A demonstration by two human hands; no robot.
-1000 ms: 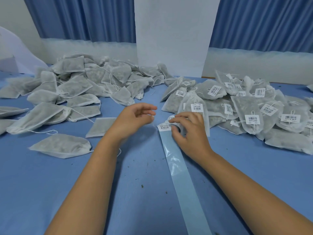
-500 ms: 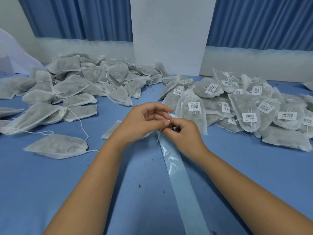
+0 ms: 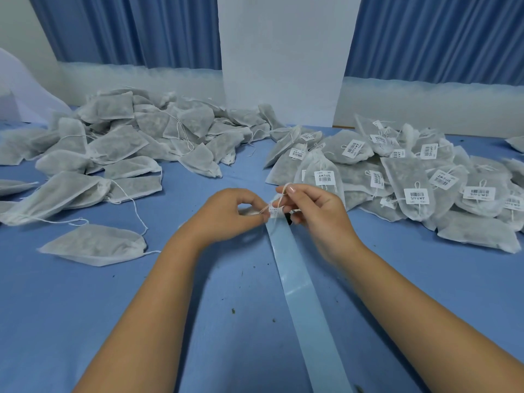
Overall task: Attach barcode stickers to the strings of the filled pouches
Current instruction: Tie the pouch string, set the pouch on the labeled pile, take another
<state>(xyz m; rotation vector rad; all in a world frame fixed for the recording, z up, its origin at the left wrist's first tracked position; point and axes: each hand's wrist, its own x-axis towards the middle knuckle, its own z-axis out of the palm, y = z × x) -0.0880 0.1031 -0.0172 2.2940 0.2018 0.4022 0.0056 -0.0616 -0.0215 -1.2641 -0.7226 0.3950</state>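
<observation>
My left hand (image 3: 226,212) pinches a white barcode sticker (image 3: 272,212) together with a thin pouch string at the table's middle. My right hand (image 3: 314,207) holds the same string looped over its raised index finger, just right of the sticker. The pouch that the string belongs to is mostly hidden behind my hands. A glossy pale-blue sticker backing strip (image 3: 300,282) runs from under my hands toward the near edge. Unlabelled filled pouches (image 3: 119,148) are heaped at the left; labelled pouches (image 3: 411,177) are heaped at the right.
The table carries a blue cloth (image 3: 71,307) with small dark crumbs. One loose pouch (image 3: 93,245) lies at the near left with its string trailing. A white panel (image 3: 283,58) and blue curtains stand behind the table.
My right hand lifted off the backing strip with the sticker. Both hands came together and rose slightly, and the sticker now sits at my left fingertips with the string.
</observation>
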